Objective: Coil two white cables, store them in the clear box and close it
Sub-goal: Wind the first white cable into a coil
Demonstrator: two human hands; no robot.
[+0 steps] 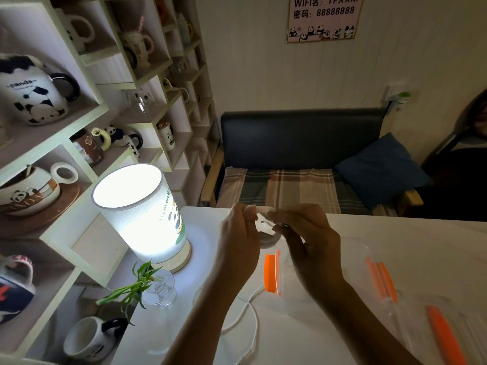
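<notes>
Both hands hold a coiled white cable above the table, over the far left corner of the clear box. My left hand pinches the coil's left side. My right hand grips its right side, near a small plug end. The clear box, with orange latches on its left and right ends, stands open on the white table below my right hand. Its clear lid, with an orange latch, lies to the right. A second white cable lies loose on the table under my left forearm.
A lit cylindrical lamp stands at the table's left, with a glass vase of green shoots in front of it. Shelves of panda mugs fill the left. A dark bench with a blue cushion stands beyond the table's far edge.
</notes>
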